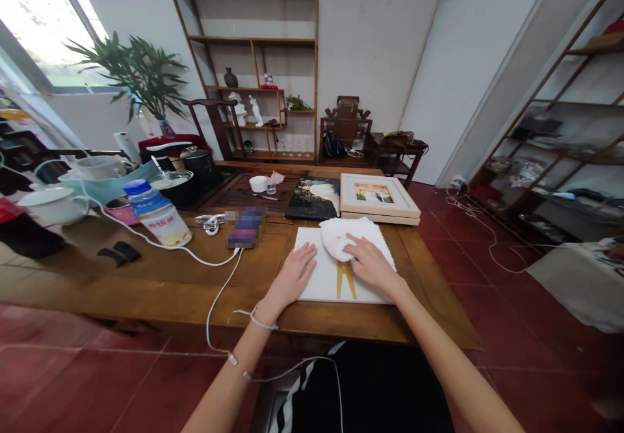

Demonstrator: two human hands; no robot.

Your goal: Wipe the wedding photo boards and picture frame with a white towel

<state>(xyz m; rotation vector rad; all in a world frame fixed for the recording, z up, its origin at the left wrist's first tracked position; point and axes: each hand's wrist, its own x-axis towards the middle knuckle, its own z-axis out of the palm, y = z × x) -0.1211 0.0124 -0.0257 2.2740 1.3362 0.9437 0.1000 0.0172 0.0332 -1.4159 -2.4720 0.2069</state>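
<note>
A white board (320, 283) with a gold shape (346, 281) on its lower middle lies flat near the front edge of the wooden table. My left hand (298, 269) rests on the board's left side, fingers stretched out and holding nothing. With my right hand (371, 261) I grip a bunched white towel (358, 228) and press it onto the board's upper right part. The towel covers the top of the gold shape, so its full form is hidden. My right thumb is partly hidden in the towel's folds.
Behind the board lie a dark photo panel (312, 199) and a framed picture (380, 197). Leftward are a phone (246, 227) with a white cable (214, 263), a blue-capped bottle (156, 215), black pieces (119, 253) and a pan (171, 179). The table (429, 290) ends at the right.
</note>
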